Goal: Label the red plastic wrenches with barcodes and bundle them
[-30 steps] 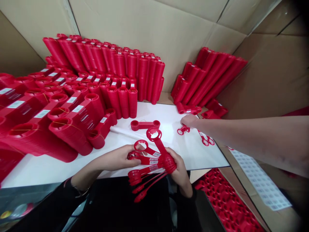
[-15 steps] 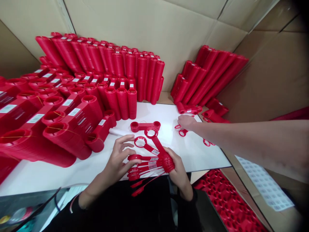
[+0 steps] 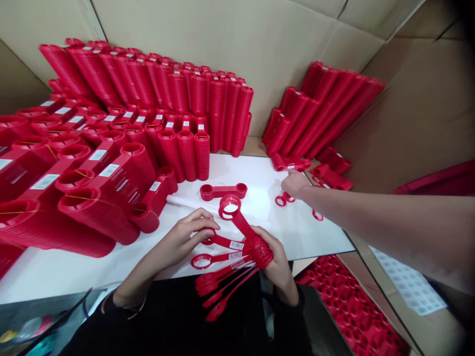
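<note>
My right hand grips a fanned stack of red plastic double-ring pieces by one end, where their rings overlap. Several pieces splay out to the left, some with white barcode labels. My left hand is closed on the free ring of one labelled piece, thumb and fingertips around its edge. Below that, another labelled piece ends in an open ring. The lower pieces hang close together over my dark clothing. A short red stack lies on the white table just beyond the fan.
Banded red stacks crowd the table's left and back. More stacks lean at the back right. Another person's hand reaches in from the right, over loose red rings. A box of red pieces and a label sheet are lower right.
My left hand has closed from spread fingers onto one piece's ring, and the fan's pieces have shifted apart. The other person's hand has moved slightly right.
</note>
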